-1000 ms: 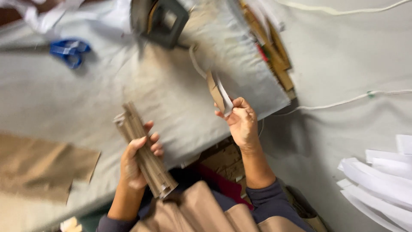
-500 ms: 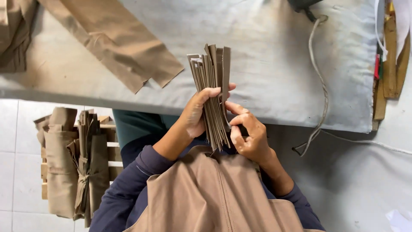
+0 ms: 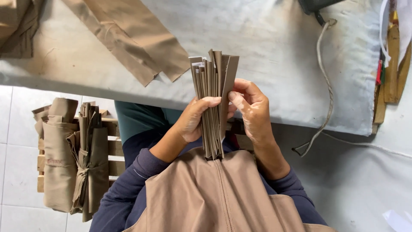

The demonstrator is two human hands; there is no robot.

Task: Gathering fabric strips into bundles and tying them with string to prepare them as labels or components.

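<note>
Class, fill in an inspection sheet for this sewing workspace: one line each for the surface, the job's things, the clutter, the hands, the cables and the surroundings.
Surface: grey padded table, worn and stained.
Job's things: stack of folded tan fabric strips, held upright between both hands.
Clutter: tan fabric pieces lying flat on the table at upper left; wooden strips at the right edge.
Hands: left hand grips the stack from the left; right hand holds it from the right, thumb on the outermost strip.
Cables: cord trails across the table and hangs off its front edge.
Surroundings: tied bundles of tan fabric on a wooden rack at lower left; white tiled floor.
</note>
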